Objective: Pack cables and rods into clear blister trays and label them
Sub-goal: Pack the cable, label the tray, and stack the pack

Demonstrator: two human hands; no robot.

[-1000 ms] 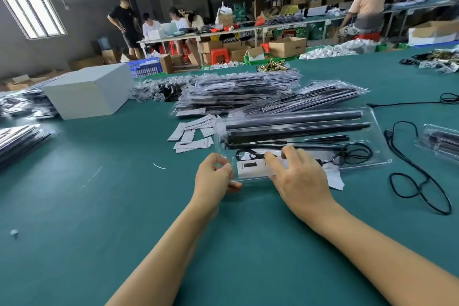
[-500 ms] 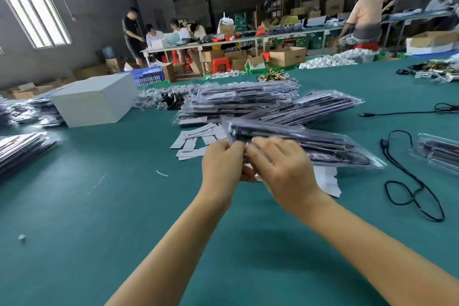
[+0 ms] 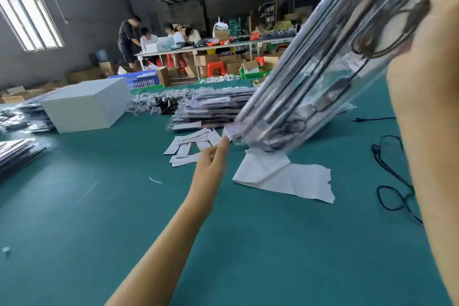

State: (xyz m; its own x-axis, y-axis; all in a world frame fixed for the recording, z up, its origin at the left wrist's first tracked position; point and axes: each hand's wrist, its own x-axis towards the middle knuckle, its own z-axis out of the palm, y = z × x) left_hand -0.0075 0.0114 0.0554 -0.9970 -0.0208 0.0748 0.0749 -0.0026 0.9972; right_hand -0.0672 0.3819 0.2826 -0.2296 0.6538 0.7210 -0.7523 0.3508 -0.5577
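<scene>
A clear blister tray (image 3: 310, 77) with black rods and a coiled black cable inside is lifted off the green table (image 3: 111, 218). It tilts steeply, its upper end at the top right. My right hand (image 3: 440, 5) grips that upper end, blurred and close to the camera. My left hand (image 3: 211, 159) reaches forward with straight fingers, its tips at the tray's lower left corner. Loose white labels (image 3: 188, 146) lie scattered just beyond my left hand.
A white backing sheet (image 3: 285, 176) lies under the raised tray. Stacked packed trays (image 3: 211, 109) sit behind the labels, with more at the left edge (image 3: 17, 151). A white box (image 3: 84, 104) stands at left. A loose black cable (image 3: 392, 181) lies at right. People work at far tables.
The tray was flat on the table, then lifted at its near edge by both hands. Now my right hand has swung it high to the right, and my left hand has let go.
</scene>
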